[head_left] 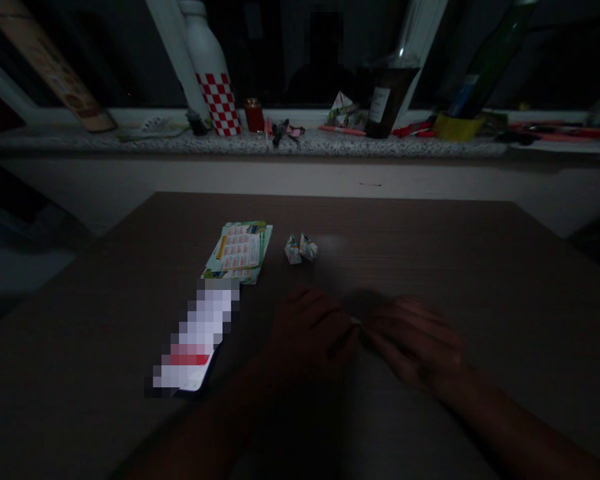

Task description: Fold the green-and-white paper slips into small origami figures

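Note:
Low over the table, my left hand (313, 330) and my right hand (415, 337) meet with fingers closed. Between their fingertips shows a small pale piece of paper (355, 322), pinched from both sides; most of it is hidden and the light is dim. Just beyond my left hand lie two small folded paper shapes (301, 249), side by side, made of printed paper. Left of them is a stack of printed paper sheets (237, 250) in green and white. A lit phone (200, 340), its screen blurred out, rests on the table left of my left hand.
The brown wooden table (405, 233) reaches a white wall. Above it, a granite windowsill (175, 145) bears a red-and-white checkered bottle (217, 87), a small red jar (253, 115), a dark cup (387, 100), a green bottle (497, 53) and loose odds and ends.

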`<action>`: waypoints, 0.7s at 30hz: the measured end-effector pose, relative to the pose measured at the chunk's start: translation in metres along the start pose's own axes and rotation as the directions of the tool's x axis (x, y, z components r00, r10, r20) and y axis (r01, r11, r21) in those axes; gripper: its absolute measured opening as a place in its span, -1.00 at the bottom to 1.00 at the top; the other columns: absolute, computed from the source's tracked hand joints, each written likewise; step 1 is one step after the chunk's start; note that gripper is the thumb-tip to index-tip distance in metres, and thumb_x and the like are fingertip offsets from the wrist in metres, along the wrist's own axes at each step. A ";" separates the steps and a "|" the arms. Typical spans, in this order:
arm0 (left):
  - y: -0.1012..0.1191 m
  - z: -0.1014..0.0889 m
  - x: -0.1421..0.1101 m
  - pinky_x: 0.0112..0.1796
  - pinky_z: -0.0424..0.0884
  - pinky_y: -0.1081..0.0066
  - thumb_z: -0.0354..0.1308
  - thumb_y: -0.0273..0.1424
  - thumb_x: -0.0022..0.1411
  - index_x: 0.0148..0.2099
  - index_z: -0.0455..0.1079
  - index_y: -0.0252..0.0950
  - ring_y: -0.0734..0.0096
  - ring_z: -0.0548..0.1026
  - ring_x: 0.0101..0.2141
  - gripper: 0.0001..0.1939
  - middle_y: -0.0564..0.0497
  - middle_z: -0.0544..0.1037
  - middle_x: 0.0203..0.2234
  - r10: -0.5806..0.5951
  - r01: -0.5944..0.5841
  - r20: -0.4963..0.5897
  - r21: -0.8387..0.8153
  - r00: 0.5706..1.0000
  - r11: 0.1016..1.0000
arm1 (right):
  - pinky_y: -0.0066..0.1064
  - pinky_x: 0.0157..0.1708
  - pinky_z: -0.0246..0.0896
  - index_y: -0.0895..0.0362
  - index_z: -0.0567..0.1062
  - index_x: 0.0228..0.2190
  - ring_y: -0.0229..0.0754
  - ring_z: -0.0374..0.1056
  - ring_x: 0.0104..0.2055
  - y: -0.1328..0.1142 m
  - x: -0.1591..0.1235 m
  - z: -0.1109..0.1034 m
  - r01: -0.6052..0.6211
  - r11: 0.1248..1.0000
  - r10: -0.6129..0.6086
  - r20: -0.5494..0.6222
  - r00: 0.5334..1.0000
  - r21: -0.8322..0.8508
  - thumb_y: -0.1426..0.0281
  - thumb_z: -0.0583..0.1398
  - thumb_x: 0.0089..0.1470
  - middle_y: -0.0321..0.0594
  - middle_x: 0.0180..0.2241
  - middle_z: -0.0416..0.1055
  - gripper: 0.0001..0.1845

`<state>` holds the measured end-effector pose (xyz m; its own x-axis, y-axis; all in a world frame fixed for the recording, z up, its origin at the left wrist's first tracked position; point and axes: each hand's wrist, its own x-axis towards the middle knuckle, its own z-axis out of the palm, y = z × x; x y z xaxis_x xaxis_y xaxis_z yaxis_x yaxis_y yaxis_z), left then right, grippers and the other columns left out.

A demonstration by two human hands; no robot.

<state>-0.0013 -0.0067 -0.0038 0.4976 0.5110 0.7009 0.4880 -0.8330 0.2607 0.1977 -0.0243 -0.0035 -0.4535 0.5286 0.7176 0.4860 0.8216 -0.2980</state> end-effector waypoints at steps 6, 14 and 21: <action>0.002 -0.001 0.003 -0.34 0.29 0.31 0.09 -0.48 0.13 -0.44 0.36 -0.30 0.40 0.40 -0.45 -0.90 0.02 0.50 -0.53 0.032 -0.034 0.051 0.034 0.998 0.999 | -0.30 -0.38 0.37 0.15 0.50 -0.26 -0.15 0.46 -0.38 -0.002 -0.002 0.001 0.055 0.998 -0.053 0.040 0.998 -0.040 0.62 0.25 -0.03 -0.18 -0.39 0.54 -0.75; 0.001 -0.002 0.007 -0.36 0.27 0.33 0.09 -0.46 0.10 -0.50 0.33 -0.30 0.40 0.37 -0.47 -0.87 0.02 0.46 -0.58 0.011 -0.010 -0.004 0.107 1.000 0.994 | -0.31 -0.40 0.37 0.12 0.46 -0.24 -0.16 0.45 -0.39 -0.004 0.000 0.000 0.057 0.998 -0.057 0.007 0.998 -0.026 0.62 0.24 -0.03 -0.20 -0.41 0.52 -0.71; -0.009 -0.008 0.007 -0.36 0.28 0.31 0.09 -0.45 0.10 -0.50 0.33 -0.29 0.39 0.37 -0.48 -0.87 0.01 0.46 -0.58 -0.048 0.052 -0.025 0.177 0.999 0.983 | -0.29 -0.46 0.38 0.07 0.46 -0.25 -0.12 0.46 -0.45 -0.010 0.007 -0.005 0.031 0.998 -0.031 -0.015 0.999 -0.048 0.62 0.23 -0.03 -0.20 -0.44 0.54 -0.71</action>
<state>-0.0080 0.0031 0.0043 0.4558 0.5450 0.7037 0.6321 -0.7548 0.1752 0.1939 -0.0299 0.0075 -0.4573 0.4992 0.7360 0.5073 0.8262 -0.2452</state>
